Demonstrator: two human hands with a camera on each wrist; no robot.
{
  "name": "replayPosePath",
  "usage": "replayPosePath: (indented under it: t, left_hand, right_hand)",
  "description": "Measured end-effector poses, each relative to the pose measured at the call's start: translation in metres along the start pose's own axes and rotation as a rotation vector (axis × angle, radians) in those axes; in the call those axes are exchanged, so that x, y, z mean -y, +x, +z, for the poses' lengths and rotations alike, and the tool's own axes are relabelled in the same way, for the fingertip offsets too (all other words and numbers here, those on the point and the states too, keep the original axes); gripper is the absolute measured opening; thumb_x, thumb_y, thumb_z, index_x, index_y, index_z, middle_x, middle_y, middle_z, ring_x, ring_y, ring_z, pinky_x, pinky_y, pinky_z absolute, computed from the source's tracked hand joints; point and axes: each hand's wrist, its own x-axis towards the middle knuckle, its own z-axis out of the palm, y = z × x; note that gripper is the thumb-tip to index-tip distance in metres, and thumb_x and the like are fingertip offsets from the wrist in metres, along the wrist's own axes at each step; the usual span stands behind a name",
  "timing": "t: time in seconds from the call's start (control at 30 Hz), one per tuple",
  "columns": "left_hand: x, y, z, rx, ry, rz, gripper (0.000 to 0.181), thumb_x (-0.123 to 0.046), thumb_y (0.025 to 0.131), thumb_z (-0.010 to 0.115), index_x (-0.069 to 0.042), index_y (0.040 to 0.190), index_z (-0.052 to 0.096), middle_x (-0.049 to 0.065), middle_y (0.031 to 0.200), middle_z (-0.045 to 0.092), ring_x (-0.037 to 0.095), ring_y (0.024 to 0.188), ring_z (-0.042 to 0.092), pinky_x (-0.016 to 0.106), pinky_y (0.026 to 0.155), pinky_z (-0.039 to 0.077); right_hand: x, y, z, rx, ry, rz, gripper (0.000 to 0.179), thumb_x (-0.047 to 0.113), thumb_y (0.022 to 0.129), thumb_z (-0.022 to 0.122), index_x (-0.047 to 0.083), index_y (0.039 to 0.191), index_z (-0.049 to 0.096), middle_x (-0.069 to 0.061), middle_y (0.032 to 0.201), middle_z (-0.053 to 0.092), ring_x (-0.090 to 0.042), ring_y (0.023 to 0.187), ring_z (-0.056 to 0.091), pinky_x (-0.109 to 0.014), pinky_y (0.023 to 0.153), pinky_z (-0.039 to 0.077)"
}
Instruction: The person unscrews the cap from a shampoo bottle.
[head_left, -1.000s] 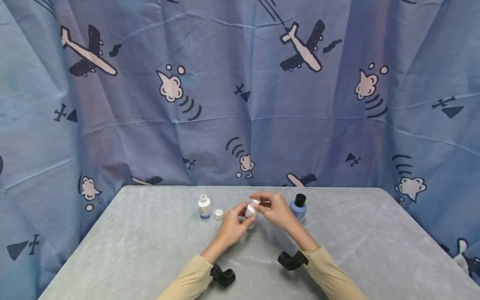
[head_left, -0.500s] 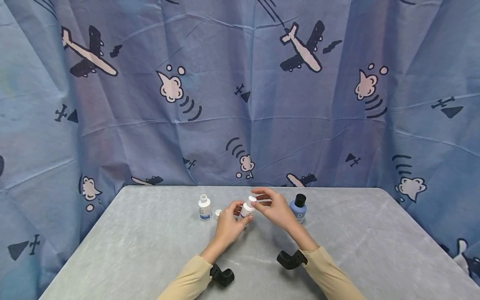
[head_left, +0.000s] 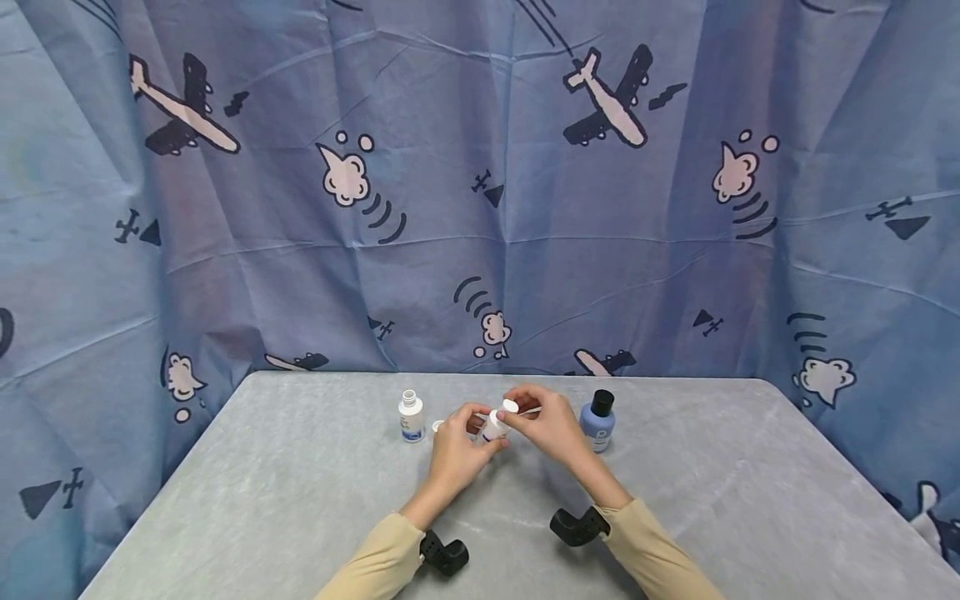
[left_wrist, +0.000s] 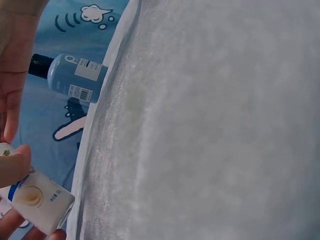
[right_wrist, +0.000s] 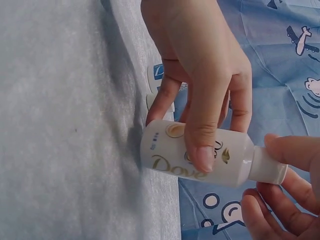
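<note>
My left hand (head_left: 457, 454) grips a small white Dove bottle (head_left: 492, 427) a little above the table, its top leaning to the right. In the right wrist view the left thumb lies across the front of the bottle (right_wrist: 232, 160), with fingers behind it. My right hand (head_left: 551, 425) pinches the bottle's white cap (right_wrist: 265, 166) between thumb and fingers; the cap sits at the neck. The left wrist view shows the lower end of the bottle (left_wrist: 42, 202), the rest covered by fingers or out of frame.
Left of the hands stands an uncapped white bottle (head_left: 411, 418) with a blue label. Beside it lies a loose white cap (head_left: 437, 426), partly hidden by the left hand. A blue bottle (head_left: 597, 425) with a black lid stands right. A patterned curtain (head_left: 480, 183) hangs behind the table (head_left: 300, 500).
The left hand has moved slightly left and tilted the bottle. The right fingers, spread off the cap half a second ago, have closed in around it.
</note>
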Motion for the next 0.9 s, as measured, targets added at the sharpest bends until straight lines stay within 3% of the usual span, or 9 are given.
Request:
replayPosePath:
  t: [0.2, 0.4, 0.67, 0.9]
  left_hand:
    - [0.0003, -0.0012, 0.0001, 0.027, -0.02, 0.013, 0.041, -0.02, 0.069, 0.086, -0.012, 0.104, 0.066, 0.003, 0.083, 0.071, 0.015, 0.075, 0.066, 0.024, 0.068, 0.049]
    - [0.0007, -0.0015, 0.0006, 0.076, -0.092, 0.077, 0.039, -0.016, 0.073, 0.082, -0.006, 0.106, 0.065, 0.008, 0.084, 0.072, 0.018, 0.075, 0.068, 0.028, 0.068, 0.055]
    - [0.0029, -0.0019, 0.0022, 0.135, -0.13, 0.115, 0.037, -0.015, 0.08, 0.076, -0.001, 0.112, 0.064, 0.011, 0.091, 0.071, 0.022, 0.082, 0.069, 0.03, 0.074, 0.057]
    - [0.002, -0.0028, 0.0006, 0.216, -0.131, 0.071, 0.039, -0.019, 0.087, 0.071, -0.002, 0.121, 0.061, 0.011, 0.098, 0.07, 0.023, 0.09, 0.068, 0.023, 0.072, 0.055]
  right_hand:
    - [0.0003, 0.0001, -0.0009, 0.016, -0.009, -0.023, 0.024, 0.014, 0.081, 0.076, 0.007, 0.102, 0.07, -0.007, 0.094, 0.073, -0.017, 0.084, 0.068, -0.025, 0.074, 0.057]
    - [-0.0003, 0.0001, -0.0037, 0.048, 0.007, -0.066, 0.025, 0.01, 0.083, 0.074, 0.005, 0.106, 0.07, -0.01, 0.101, 0.072, -0.021, 0.088, 0.068, -0.028, 0.076, 0.057]
    - [0.0003, -0.0007, -0.0071, 0.1, 0.053, -0.076, 0.026, 0.003, 0.086, 0.068, 0.002, 0.111, 0.069, -0.016, 0.11, 0.069, -0.025, 0.096, 0.068, -0.029, 0.084, 0.056]
    - [-0.0001, -0.0005, -0.0083, 0.15, 0.076, -0.076, 0.027, -0.003, 0.088, 0.062, 0.001, 0.114, 0.067, -0.018, 0.118, 0.067, -0.032, 0.107, 0.066, -0.034, 0.09, 0.055]
